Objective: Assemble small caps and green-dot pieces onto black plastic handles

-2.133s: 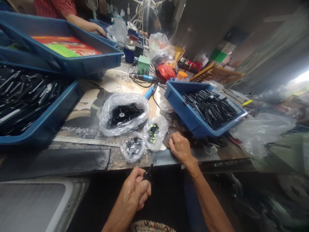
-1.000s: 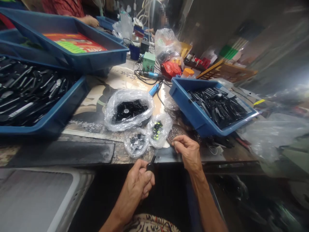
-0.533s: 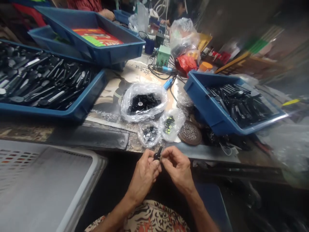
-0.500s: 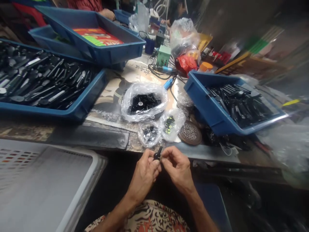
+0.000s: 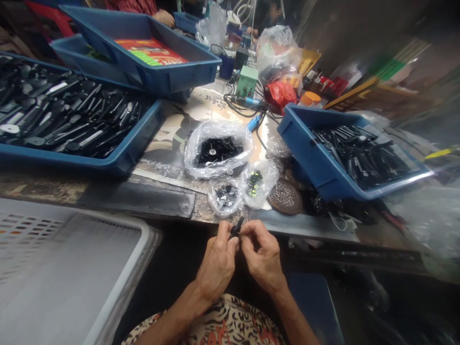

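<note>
Head view: the person's left hand and right hand are meeting low over the front edge of the surface, just above a lap in a patterned cloth. Both grips are narrow, with the fingertips closing on a small black plastic part that is standing tilted between the hands, its exact shape mostly hidden by the fingers.

Just beyond the hands, a small clear bag of black and silvery bits is sitting beside a clear bag of black pieces with green spots. A larger clear bag of black parts is lying behind both. To the right, a round brown dish of fine metal pins is resting near a tilted blue tray piled with black tools. A long blue tray of black-handled tools is sitting on the left, and a white plastic crate is standing below the surface edge. Farther along, a co-worker's hand is resting on the rim of another blue tray.
</note>
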{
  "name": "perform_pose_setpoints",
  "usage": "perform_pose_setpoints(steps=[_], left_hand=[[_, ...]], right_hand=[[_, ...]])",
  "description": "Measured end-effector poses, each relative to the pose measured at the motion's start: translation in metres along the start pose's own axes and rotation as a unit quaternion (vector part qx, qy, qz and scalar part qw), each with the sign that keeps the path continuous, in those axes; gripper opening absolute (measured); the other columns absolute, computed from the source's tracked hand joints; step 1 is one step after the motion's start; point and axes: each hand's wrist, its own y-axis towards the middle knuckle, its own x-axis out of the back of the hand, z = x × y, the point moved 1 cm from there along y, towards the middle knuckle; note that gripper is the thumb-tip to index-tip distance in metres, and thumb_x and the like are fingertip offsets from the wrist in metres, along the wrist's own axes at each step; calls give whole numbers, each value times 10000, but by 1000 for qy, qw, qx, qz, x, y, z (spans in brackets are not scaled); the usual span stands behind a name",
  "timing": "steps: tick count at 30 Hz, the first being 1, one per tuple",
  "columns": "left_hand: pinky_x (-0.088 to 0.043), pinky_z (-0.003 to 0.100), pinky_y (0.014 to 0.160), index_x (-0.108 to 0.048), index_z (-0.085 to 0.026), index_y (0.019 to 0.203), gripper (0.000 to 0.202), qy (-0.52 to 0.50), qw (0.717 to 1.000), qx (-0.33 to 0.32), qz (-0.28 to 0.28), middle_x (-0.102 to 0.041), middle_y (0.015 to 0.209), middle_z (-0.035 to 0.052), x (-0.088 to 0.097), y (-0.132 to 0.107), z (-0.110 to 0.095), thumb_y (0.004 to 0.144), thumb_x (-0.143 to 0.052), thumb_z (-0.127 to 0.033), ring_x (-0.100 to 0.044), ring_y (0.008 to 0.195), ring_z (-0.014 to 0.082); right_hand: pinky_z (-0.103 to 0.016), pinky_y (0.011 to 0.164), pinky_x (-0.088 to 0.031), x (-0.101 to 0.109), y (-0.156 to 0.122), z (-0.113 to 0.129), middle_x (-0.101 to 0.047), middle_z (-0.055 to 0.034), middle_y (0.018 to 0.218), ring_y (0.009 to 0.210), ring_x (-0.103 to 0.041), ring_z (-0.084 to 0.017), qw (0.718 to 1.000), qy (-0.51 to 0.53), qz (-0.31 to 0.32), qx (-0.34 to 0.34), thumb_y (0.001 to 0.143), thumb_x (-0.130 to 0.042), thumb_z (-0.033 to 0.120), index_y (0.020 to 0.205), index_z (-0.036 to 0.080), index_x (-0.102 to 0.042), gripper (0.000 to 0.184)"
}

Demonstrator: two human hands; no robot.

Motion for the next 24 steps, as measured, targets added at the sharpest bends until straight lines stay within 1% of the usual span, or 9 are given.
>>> perform_pose_setpoints(steps=[5, 6, 8, 10, 12, 14, 18, 21, 24], left_hand=[[-343, 269, 633, -457, -204, 908, 88, -6, 1000, -14, -3, -468, 714, -3, -1, -2, 2, 844, -398, -214, -479, 648, 162], [-342, 263, 619, -454, -205, 905, 81, -16, 1000, -8, 0, -462, 709, -8, -1, -2, 3, 845, -401, -217, -470, 636, 154], [-338, 245, 579, -436, -205, 907, 67, -50, 999, 6, 17, -445, 694, -22, 0, -1, 4, 855, -401, -229, -443, 600, 131], [-329, 221, 530, -416, -207, 901, 51, -105, 993, 17, 48, -436, 670, -39, 0, -1, 4, 863, -404, -239, -409, 559, 107], [-311, 197, 487, -404, -206, 868, 35, -166, 983, 24, 81, -431, 645, -53, 0, -1, 2, 863, -417, -238, -376, 528, 84], [-290, 178, 452, -397, -202, 840, 53, -216, 970, 32, 109, -428, 627, -62, -1, -1, 1, 861, -430, -238, -346, 501, 68], [-236, 159, 400, -393, -198, 846, 82, -295, 940, 68, 155, -453, 621, -64, -4, -2, 3, 857, -450, -256, -294, 450, 44], [-190, 152, 391, -397, -190, 849, 93, -344, 918, 91, 176, -474, 626, -59, -3, -4, 5, 851, -471, -247, -272, 440, 32], [-185, 152, 393, -408, -177, 849, 108, -381, 897, 105, 198, -508, 640, -38, 1, -3, 4, 837, -500, -234, -287, 443, 27]], right_hand=[[-227, 562, -396, -5, -6, -4, -501, 14, 665, 584, -497, -111, 998, -25, -20, 54, 805, -449, 47, 793, 186, -485, 144], [-230, 568, -405, -5, -7, -6, -517, 10, 685, 597, -510, -114, 999, -14, -17, 40, 814, -456, 61, 825, 188, -492, 132], [-232, 563, -427, -4, -8, -11, -538, 11, 713, 596, -535, -116, 998, 51, 1, -36, 834, -488, 118, 914, 197, -484, 113], [-226, 533, -434, -2, -8, -18, -532, 31, 697, 559, -540, -110, 978, 155, 29, -139, 833, -540, 194, 992, 207, -447, 185], [-213, 495, -411, 2, -7, -22, -514, 48, 678, 525, -515, -100, 949, 235, 56, -201, 803, -595, 253, 1051, 208, -438, 298], [-203, 478, -377, 6, -5, -25, -503, 44, 683, 532, -484, -93, 938, 258, 80, -219, 774, -622, 278, 1072, 192, -490, 336], [-205, 510, -352, 9, -5, -27, -494, 26, 680, 573, -448, -91, 933, 251, 88, -241, 746, -645, 272, 921, 161, -604, 211], [-206, 519, -336, 9, -7, -26, -486, 29, 652, 565, -430, -88, 921, 279, 66, -264, 713, -676, 271, 853, 151, -603, 198], [-194, 466, -281, 8, -7, -24, -444, 44, 589, 490, -364, -67, 892, 340, 87, -285, 733, -660, 322, 831, 145, -585, 216]])
